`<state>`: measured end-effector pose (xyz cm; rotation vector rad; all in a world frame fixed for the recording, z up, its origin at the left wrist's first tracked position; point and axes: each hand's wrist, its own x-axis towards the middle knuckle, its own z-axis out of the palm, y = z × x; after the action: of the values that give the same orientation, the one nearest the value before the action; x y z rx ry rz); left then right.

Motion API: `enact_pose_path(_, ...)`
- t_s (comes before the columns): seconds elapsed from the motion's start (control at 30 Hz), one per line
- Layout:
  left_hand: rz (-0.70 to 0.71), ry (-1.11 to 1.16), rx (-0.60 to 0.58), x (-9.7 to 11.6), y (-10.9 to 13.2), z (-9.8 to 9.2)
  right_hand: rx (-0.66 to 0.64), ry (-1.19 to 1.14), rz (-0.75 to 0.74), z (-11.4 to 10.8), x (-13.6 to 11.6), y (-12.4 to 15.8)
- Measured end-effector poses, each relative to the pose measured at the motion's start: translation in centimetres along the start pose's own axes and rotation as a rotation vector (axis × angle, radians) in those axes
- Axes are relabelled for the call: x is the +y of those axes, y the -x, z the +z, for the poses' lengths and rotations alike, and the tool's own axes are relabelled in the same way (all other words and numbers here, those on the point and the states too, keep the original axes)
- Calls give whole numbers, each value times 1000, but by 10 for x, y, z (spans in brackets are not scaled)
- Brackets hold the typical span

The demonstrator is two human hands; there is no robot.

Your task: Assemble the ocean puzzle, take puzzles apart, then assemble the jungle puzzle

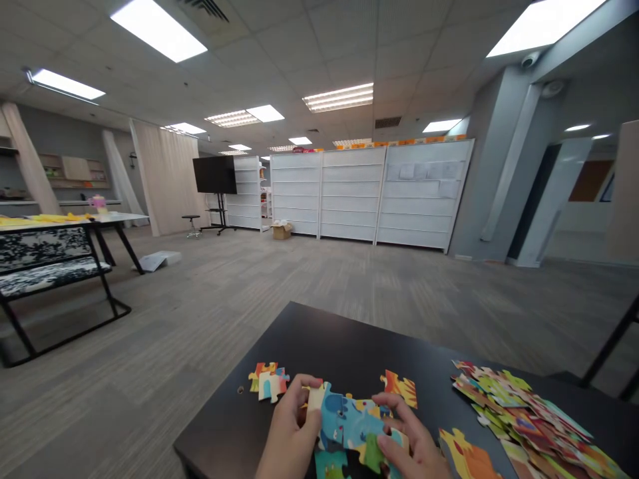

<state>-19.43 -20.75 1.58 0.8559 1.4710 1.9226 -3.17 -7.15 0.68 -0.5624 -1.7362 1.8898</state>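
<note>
Tabletop (319,339), black, carries a heap of loose jigsaw pieces (524,419) along its right edge. Near the front edge, a joined blue puzzle section (347,422) printed with cartoon art sits gripped between the left hand (292,426) and right hand (404,432); a small jigsaw cluster (269,384) lies just beyond the left hand.

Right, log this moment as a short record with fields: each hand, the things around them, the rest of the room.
Left hand: holds the left edge of a joined blue jigsaw section
Right hand: on the section's right side
Nearby: small cluster of jigsaw pieces; loose orange jigsaw piece; large heap of jigsaw pieces
Surface: black table
Room: carpeted floor; white shelving units; black monitor on a stand; cardboard box
</note>
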Motion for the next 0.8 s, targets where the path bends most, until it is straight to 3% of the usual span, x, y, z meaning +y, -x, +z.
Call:
enact_pose_path(0.57, 13, 41, 0, -5, 0, 2, 7, 4, -19, -3, 13, -4)
enact_pose_path(0.8, 34, 94, 16, -7, 2, 7, 5, 23, -10, 1, 4, -1)
